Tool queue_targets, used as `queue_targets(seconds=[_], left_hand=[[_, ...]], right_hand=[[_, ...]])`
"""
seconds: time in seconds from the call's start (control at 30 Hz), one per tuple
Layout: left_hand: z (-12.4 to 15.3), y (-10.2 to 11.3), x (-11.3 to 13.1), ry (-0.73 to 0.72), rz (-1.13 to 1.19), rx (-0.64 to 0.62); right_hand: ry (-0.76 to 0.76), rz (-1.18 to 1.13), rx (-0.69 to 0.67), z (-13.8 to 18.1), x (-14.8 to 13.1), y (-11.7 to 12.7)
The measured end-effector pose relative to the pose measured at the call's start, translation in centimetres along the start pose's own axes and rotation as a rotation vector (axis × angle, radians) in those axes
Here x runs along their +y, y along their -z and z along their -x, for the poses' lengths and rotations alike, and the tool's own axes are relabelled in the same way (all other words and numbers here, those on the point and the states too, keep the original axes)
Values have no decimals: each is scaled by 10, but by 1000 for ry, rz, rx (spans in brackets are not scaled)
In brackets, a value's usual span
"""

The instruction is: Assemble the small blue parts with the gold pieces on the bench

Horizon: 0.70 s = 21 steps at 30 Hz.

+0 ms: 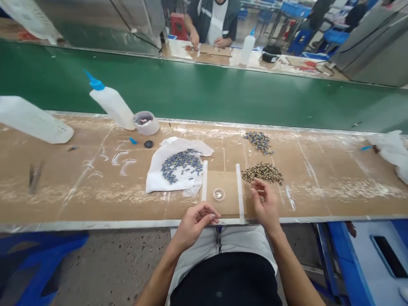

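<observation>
My left hand [196, 221] is at the table's front edge, its fingers curled and thumb drawn in against them. Whatever it may hold is too small to make out. My right hand [267, 204] reaches to the near side of a pile of small brass-coloured parts [263, 171], thumb and fingertips slightly apart, with nothing visible between them. Between the hands lies a cardboard piece [228, 204] with white strips along both sides. On it sits a small clear round dish [219, 194] with a white shape inside.
Left of the cardboard, blue-and-brass parts [180, 163] lie on a white sheet [154, 178]. More such parts [258, 141] are behind the brass pile. A blue-tipped bottle [113, 106], tape roll [146, 123] and tweezers [34, 178] are leftward. Across the green belt [191, 91] sits another person [212, 25].
</observation>
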<state>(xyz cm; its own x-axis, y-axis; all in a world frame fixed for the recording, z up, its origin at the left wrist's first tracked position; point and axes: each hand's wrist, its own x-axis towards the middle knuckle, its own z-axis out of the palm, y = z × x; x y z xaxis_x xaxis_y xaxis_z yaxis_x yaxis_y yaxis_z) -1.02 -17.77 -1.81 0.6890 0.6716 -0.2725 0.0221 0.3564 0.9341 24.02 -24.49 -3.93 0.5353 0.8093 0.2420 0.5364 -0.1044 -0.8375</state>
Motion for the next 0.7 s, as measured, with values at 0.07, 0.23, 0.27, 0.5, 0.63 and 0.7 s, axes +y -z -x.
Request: queue_targets(seconds=[0.07, 0.23, 0.27, 0.5, 0.63, 0.7], left_hand=[[1, 1, 10, 13, -25, -34], [-2, -1, 39, 19, -58, -111], [-4, -3, 44, 24, -62, -125], [-23, -21, 67, -4, -120, -131], [-29, -29, 68, -42, -238, -91], [-32, -34, 67, -80, -307, -58]], right_hand=[[-64, 77, 139, -3, 22, 29], [-130, 196, 269, -13, 66, 77], [-133, 213, 251, -17, 71, 81], [-151, 342, 44, -51, 77, 78], [-143, 408, -111, -72, 70, 82], [-131, 436, -189, -80, 69, 86]])
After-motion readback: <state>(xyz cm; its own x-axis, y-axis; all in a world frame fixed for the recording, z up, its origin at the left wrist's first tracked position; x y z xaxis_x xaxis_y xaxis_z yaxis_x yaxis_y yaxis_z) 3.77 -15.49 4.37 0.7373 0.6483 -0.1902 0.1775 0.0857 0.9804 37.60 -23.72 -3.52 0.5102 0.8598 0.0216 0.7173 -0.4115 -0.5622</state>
